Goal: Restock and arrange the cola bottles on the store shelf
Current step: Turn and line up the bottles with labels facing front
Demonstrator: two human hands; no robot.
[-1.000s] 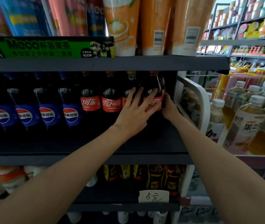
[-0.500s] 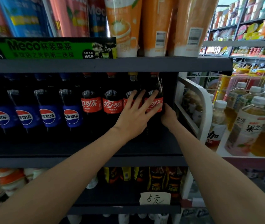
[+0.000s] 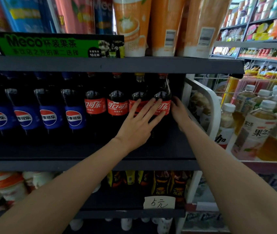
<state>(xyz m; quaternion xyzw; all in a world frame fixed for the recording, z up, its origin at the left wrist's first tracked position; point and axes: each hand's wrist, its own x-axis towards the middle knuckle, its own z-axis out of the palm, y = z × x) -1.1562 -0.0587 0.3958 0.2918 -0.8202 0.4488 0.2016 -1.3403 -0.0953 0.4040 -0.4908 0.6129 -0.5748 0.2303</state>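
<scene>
Two bare forearms reaching in from the near edge toward the dark middle shelf [image 3: 87, 164]; left hand [image 3: 137, 125] flat, fingers [image 3: 148, 107] straight and spread, pressed against the red labels of the two end bottles; right hand [image 3: 179, 112] touching the far side of the end cola bottle [image 3: 162, 92], fingers hidden behind it, so how far they curl cannot be told.

Between the two hands: that end bottle, upright, dark cola, red cap, red wrap printed in white with Chinese Coca-Cola script partly covered by fingers; just left of it under the left hand, a yellow-capped cola bottle [image 3: 138, 88]; further left of the grip, two more red-label colas [image 3: 106, 107], touching side by side; beyond them, four blue-label bottles [image 3: 36, 117] with the Pepsi globe and Chinese characters.

Below the grip, a handwritten paper tag [image 3: 159, 202] reading roughly "5元"; above it, a green strip [image 3: 49, 45] marked "Meco" and "16亿杯", beneath tall orange cups [image 3: 164, 26]; right of the grip, pale tea bottles [image 3: 256, 130] with white caps in a wire rack.
</scene>
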